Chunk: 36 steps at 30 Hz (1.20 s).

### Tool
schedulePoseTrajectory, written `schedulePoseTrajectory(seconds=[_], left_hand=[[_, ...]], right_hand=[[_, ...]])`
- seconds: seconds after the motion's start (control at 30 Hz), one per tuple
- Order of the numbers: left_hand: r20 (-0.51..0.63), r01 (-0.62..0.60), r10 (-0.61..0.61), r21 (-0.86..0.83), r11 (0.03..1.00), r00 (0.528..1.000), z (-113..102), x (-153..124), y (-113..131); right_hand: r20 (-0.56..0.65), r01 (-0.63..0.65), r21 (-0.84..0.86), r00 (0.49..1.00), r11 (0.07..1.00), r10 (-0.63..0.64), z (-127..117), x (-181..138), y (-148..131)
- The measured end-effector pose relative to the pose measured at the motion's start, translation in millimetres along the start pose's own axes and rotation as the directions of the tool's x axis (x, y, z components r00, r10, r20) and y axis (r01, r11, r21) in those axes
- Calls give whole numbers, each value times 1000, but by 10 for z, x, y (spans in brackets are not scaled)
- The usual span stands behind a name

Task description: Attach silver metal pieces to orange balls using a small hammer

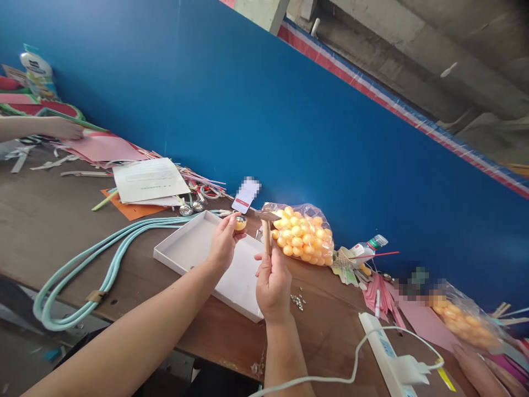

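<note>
My left hand (224,241) pinches a shiny metal ball (240,223) with a yellowish lower half between thumb and fingers. Wrapped in my right hand (273,278) is the wooden handle of a hammer (267,237), held upright with its dark head at the top. The hammer stands just right of the ball, apart from it. Both hands are over a shallow white box lid (188,242) on the brown table. Pale blue cords (124,234) loop to its left, near two silver balls (190,208).
A clear bag of orange balls (303,234) lies behind my right hand. Small metal bits (298,300) are scattered nearby. A white power strip (384,347) with a cable sits front right. Printed paper (151,181) and a phone (247,196) lie behind. Another person's hand (61,128) touches pink sheets.
</note>
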<state>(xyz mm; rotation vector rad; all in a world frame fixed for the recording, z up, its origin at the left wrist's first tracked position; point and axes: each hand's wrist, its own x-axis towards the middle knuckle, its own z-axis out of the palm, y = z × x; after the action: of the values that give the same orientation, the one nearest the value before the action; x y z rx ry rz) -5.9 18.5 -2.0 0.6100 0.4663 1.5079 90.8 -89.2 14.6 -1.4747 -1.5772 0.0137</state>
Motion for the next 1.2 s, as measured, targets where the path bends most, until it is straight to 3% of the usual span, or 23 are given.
schedulePoseTrajectory(seconds=[0.17, 0.33, 0.5, 0.9, 1.07, 1.2], left_hand=[[50, -7, 7, 0, 1000, 999, 31, -30, 17], [47, -14, 12, 43, 999, 999, 42, -37, 22], [24, -6, 5, 46, 999, 1000, 48, -49, 30], [81, -98, 85, 176, 979, 993, 47, -74, 4], [82, -109, 92, 226, 968, 992, 72, -98, 29], [72, -104, 88, 249, 963, 993, 65, -97, 33]], right_hand=[[123, 0, -134, 992, 991, 17, -9, 14, -23], [46, 3, -102, 999, 995, 2, -20, 7, -70], [109, -36, -136, 993, 990, 51, -24, -16, -112], [85, -85, -98, 992, 992, 93, -50, -73, -166], [133, -81, -116, 986, 990, 97, -66, -71, -191], [82, -86, -82, 992, 993, 92, -53, -88, -200]])
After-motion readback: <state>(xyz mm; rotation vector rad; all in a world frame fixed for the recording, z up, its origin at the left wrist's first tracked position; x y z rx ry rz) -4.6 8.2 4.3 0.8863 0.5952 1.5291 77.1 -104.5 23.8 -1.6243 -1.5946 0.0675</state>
